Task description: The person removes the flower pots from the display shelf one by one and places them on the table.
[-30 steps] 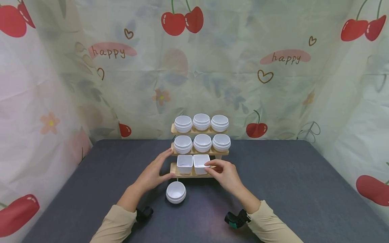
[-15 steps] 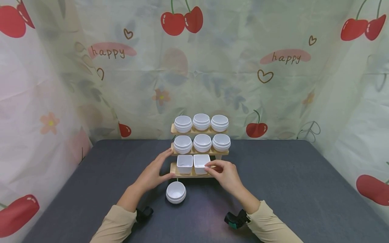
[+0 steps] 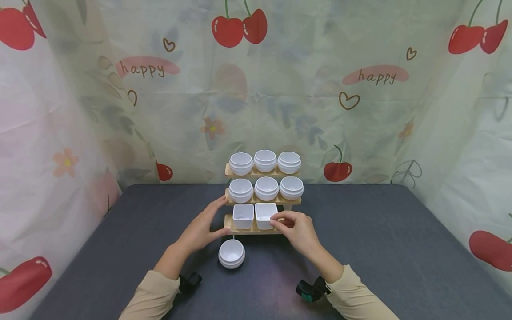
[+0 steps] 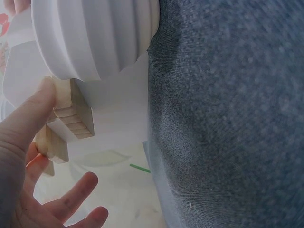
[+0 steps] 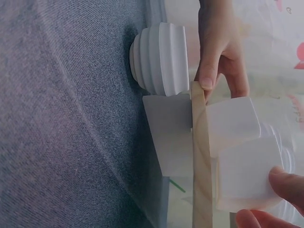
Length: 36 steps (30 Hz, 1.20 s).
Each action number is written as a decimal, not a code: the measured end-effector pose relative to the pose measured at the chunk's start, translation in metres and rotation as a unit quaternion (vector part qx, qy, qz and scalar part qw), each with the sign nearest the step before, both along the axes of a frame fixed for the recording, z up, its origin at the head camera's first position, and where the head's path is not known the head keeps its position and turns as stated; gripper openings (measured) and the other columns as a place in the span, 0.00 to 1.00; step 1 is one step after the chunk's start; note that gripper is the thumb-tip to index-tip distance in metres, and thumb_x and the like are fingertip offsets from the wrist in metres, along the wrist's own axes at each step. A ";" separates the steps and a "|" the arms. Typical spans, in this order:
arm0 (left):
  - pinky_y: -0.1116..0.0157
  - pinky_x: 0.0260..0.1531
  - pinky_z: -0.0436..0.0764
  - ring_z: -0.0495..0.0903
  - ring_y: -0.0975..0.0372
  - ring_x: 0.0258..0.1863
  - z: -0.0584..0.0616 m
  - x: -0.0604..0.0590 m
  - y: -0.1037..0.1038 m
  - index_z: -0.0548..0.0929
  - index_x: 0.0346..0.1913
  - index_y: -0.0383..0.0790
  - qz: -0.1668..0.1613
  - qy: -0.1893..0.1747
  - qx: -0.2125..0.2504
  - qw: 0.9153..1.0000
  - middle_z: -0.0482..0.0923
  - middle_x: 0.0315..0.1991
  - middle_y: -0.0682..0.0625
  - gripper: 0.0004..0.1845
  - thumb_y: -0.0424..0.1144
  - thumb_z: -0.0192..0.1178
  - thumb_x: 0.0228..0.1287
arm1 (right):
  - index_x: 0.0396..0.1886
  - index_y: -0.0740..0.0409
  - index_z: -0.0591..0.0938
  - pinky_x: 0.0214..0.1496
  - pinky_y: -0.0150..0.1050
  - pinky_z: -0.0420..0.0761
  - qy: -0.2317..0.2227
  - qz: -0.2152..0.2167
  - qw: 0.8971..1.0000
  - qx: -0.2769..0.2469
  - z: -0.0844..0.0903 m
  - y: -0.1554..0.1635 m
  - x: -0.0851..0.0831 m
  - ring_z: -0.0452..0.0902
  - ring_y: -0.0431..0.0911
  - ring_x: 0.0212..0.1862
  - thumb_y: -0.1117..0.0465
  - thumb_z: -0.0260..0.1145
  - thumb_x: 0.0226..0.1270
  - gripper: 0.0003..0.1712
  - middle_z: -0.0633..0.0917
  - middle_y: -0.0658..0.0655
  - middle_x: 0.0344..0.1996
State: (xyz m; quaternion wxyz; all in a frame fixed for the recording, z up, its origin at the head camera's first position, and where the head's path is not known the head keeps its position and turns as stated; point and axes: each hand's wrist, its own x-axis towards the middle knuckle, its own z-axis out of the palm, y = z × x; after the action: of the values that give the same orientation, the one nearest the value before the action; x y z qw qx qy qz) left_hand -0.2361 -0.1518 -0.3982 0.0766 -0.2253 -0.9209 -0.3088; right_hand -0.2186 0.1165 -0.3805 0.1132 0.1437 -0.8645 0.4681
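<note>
A three-tier stand with wooden shelves and white side supports holds white pots. Two square pots are on its lowest shelf, side by side: a left one and a right one. My right hand pinches the right square pot, thumb against its wall in the right wrist view. My left hand is at the stand's left end, fingers spread; its thumb touches the lowest shelf's end, and a fingertip reaches the middle shelf. A round ribbed pot stands on the table in front.
Three round pots stand on the middle shelf, and three more on the top shelf. A dark blue-grey cloth covers the table. Behind it hangs a cherry-print curtain.
My right hand and the right square pot have shifted very slightly to the right. My left hand and the round pot in front stay in place.
</note>
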 end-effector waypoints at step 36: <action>0.46 0.65 0.64 0.58 0.50 0.71 0.001 0.000 -0.001 0.56 0.71 0.43 -0.003 -0.002 -0.002 1.000 0.53 0.73 0.45 0.46 0.42 0.69 0.52 | 0.32 0.54 0.87 0.31 0.25 0.79 0.000 0.003 1.000 0.010 0.008 0.007 0.010 0.80 0.37 0.29 0.60 0.71 0.53 0.06 0.88 0.54 0.30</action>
State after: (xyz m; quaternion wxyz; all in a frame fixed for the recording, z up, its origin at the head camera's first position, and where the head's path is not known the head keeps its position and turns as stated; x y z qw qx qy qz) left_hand -0.2366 -0.1524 -0.3968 0.0731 -0.2272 -0.9209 -0.3081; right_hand -0.2083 0.1236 -0.3728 0.1105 0.1478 -0.8685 0.4600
